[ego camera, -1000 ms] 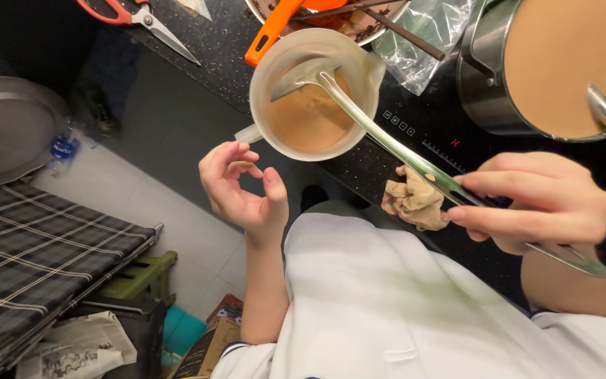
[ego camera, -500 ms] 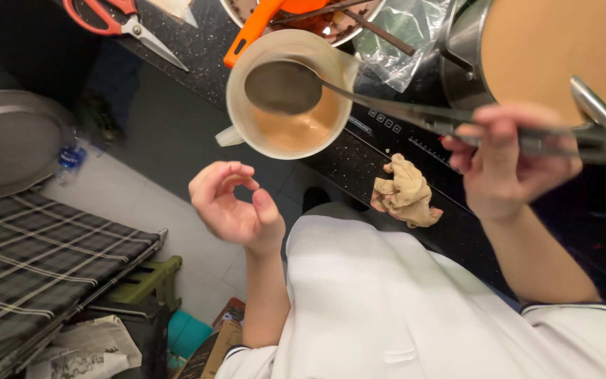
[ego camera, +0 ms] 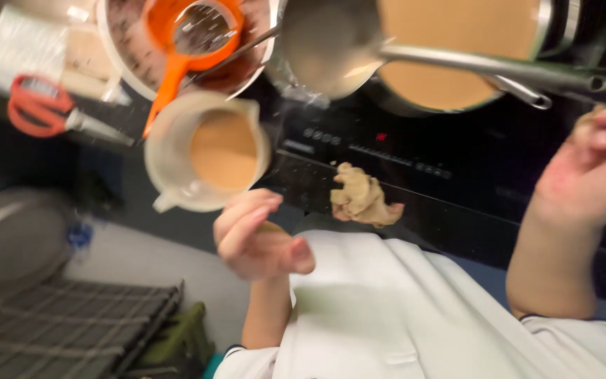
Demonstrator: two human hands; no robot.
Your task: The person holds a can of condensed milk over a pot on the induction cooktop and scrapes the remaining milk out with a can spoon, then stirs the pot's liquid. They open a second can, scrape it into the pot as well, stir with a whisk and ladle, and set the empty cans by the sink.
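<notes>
Holding a ladle (ego camera: 331,45) by its handle, right hand (ego camera: 601,172) clenched (blurry); left hand (ego camera: 257,235) released, empty, near the cup (ego camera: 208,151).

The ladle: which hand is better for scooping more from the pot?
Right, probably. The right hand grips the ladle by its handle, with the bowl at the pot. The left hand is empty, curled near the jug.

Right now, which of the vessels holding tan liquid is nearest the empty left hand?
The cream jug, just above the left hand. The steel pot holds the same tan liquid but sits farther off, up by the ladle.
</notes>
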